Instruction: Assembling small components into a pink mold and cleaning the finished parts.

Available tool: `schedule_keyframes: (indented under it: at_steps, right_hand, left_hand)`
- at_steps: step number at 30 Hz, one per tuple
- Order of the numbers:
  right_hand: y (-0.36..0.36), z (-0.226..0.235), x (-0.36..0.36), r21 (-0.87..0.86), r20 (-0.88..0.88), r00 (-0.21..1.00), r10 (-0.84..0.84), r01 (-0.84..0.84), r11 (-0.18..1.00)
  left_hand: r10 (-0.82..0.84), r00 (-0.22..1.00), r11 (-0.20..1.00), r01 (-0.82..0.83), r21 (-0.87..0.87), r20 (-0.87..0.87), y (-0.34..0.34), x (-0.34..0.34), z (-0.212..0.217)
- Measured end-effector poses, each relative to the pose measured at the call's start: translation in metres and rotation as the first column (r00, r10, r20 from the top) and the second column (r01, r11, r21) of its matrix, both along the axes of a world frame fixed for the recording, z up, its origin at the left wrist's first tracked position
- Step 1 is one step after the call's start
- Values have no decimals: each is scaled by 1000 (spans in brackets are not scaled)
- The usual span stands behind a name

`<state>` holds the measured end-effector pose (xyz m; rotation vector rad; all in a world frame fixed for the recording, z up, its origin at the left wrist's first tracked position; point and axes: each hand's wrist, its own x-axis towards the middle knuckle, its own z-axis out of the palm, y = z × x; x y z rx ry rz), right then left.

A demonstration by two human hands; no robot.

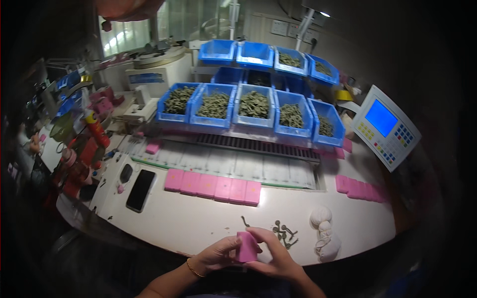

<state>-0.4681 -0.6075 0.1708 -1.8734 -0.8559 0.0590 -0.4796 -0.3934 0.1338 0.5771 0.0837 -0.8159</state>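
Close to the table's near edge, my left hand (220,254) is closed on the left side of a pink block (246,248). My right hand (275,252) curves round the same block from the right, fingers on its top edge and thumb low down. The block stands tilted between them; its far side is hidden. Just beyond it lies one small dark green stalk-like piece (244,220). More such green pieces (283,231) lie loosely to the right of my right hand. A gold-coloured bracelet (195,267) circles my left wrist.
A row of pink blocks (213,187) lies mid-table, another row (358,188) at right. A knotted white cloth bundle (325,236) rests right, a black phone (141,190) left. Behind, blue bins (212,122) hold green pieces. A control panel (386,128) leans at the right.
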Motion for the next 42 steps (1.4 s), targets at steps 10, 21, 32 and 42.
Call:
schedule_keyframes:
  at_steps: [10, 21, 32, 42]
  right_hand:
    - [37, -58, -50, 437, -785, 594, 175, 332, 836]
    - [56, -61, -5, 321, -708, 698, -104, 449, 834]
    - [73, -41, -20, 51, 467, 789, -399, 427, 903]
    - [40, -39, -40, -138, 176, 951, -255, 281, 950]
  left_hand:
    - [-310, 394, 381, -782, 493, 865, -12, -36, 10]
    - [-331, 148, 183, -959, 218, 932, -6, -51, -25]
    - [-228, 439, 51, -886, 460, 869, 27, -34, -6]
    - [-595, 211, 124, -929, 348, 776, 12, -39, 2]
